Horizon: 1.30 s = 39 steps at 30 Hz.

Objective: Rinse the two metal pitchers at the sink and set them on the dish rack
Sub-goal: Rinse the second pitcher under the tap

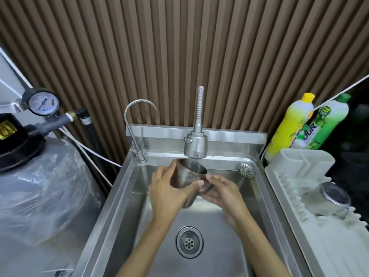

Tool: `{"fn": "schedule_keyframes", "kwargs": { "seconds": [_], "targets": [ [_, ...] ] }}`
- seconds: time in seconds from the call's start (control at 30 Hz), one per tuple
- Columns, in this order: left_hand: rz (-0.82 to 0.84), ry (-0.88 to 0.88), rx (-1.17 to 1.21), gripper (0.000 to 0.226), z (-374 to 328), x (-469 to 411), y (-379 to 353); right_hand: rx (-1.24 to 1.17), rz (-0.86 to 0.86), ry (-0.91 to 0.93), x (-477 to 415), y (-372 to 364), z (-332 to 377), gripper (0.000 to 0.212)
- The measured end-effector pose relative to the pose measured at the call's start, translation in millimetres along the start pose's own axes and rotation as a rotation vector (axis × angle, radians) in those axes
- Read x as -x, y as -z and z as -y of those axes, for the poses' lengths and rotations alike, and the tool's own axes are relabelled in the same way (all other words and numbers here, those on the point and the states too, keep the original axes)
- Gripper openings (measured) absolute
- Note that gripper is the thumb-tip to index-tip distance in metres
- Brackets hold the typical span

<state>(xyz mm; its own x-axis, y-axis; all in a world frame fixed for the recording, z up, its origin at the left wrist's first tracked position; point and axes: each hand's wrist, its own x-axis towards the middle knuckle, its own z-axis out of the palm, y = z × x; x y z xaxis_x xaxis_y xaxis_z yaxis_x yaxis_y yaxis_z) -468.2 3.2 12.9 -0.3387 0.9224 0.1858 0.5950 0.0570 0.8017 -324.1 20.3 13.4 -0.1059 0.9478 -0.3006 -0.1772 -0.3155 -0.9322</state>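
Observation:
A metal pitcher [189, 177] is held over the steel sink [127, 184], its open mouth tilted up under the spray head of the flexible faucet [195, 145], from which water runs into it. My left hand [167, 191] wraps around its left side. My right hand [221, 193] grips its right side, where the handle seems to be, mostly hidden by the fingers. A second metal pitcher [331, 198] lies upside down on the white dish rack [299, 162] to the right of the sink.
A thin gooseneck tap [132, 124] rises at the sink's back left. The drain [189, 242] lies below my hands, a loose strainer [246, 169] at the back right corner. Yellow [289, 126] and green [323, 124] dish soap bottles stand behind the rack. A plastic-wrapped tank [40, 186] with a pressure gauge [43, 102] sits left.

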Motion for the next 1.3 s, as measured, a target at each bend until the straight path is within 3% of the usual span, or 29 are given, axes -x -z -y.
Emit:
{"fn": "schedule_keyframes", "kwargs": {
  "seconds": [0.07, 0.2, 0.23, 0.3, 0.4, 0.47, 0.53, 0.6, 0.7, 0.77, 0.87, 1.0, 1.07, 1.13, 1.23, 1.3],
  "targets": [
    [0.000, 0.103, 0.045, 0.103, 1.9, 14.3, -6.1, 0.185, -0.048, -0.014, 1.5, 5.1, 13.2, 0.011],
    [0.219, 0.227, 0.470, 0.049, 7.5, 15.0, -26.1, 0.817, -0.291, 0.313, 3.6, 3.2, 24.2, 0.015],
    [0.256, 0.226, 0.550, 0.049, 9.3, 12.0, -30.0, 0.813, -0.322, 0.407, 4.9, 0.6, 20.3, 0.007],
    [0.230, 0.146, 0.603, 0.069, 12.0, 6.0, -32.9, 0.532, -0.293, 0.430, 5.7, -2.6, 7.4, 0.005],
    [0.118, -0.056, 0.417, 0.087, 6.8, -2.2, -23.0, -0.120, -0.050, 0.157, 2.2, -6.0, -11.3, 0.019],
    [0.045, -0.119, 0.221, 0.088, 0.6, 0.8, -15.4, -0.281, 0.053, -0.002, -1.1, -3.6, -17.2, 0.016],
    [-0.003, -0.038, 0.064, 0.095, 0.8, 9.2, -12.6, -0.155, 0.064, -0.062, -0.2, -0.1, -14.2, 0.014],
    [0.049, 0.093, 0.043, 0.101, 6.3, 17.4, -14.1, 0.070, -0.040, -0.067, 1.3, 1.8, -6.3, 0.014],
    [0.174, 0.190, 0.243, 0.084, 12.9, 20.6, -20.8, 0.568, -0.283, 0.140, 5.7, 3.5, 6.7, 0.021],
    [0.207, 0.224, 0.417, 0.071, 15.1, 18.1, -27.3, 0.724, -0.334, 0.311, 10.2, -2.6, 7.9, 0.015],
    [0.160, 0.189, 0.532, 0.087, 16.1, 13.3, -32.2, 0.352, -0.252, 0.326, 9.4, -8.9, -6.7, 0.005],
    [0.023, -0.039, 0.253, 0.092, 9.3, 13.5, -14.1, -0.164, 0.030, 0.043, 1.8, -5.3, -26.7, 0.011],
    [-0.003, -0.019, 0.113, 0.098, 5.9, 18.1, -5.9, -0.102, 0.030, 0.011, 5.2, -1.9, -24.8, 0.013],
    [0.079, 0.059, 0.091, 0.098, 7.9, 17.7, -6.5, 0.061, -0.107, 0.079, 6.1, 0.1, -21.0, 0.013],
    [0.213, 0.154, 0.253, 0.085, 15.4, 12.8, -17.8, 0.395, -0.325, 0.292, 9.0, 0.6, -14.7, 0.006],
    [0.215, 0.207, 0.416, 0.077, 19.4, 14.9, -28.2, 0.397, -0.328, 0.394, 13.0, -2.1, -15.3, 0.006]
  ]
}}
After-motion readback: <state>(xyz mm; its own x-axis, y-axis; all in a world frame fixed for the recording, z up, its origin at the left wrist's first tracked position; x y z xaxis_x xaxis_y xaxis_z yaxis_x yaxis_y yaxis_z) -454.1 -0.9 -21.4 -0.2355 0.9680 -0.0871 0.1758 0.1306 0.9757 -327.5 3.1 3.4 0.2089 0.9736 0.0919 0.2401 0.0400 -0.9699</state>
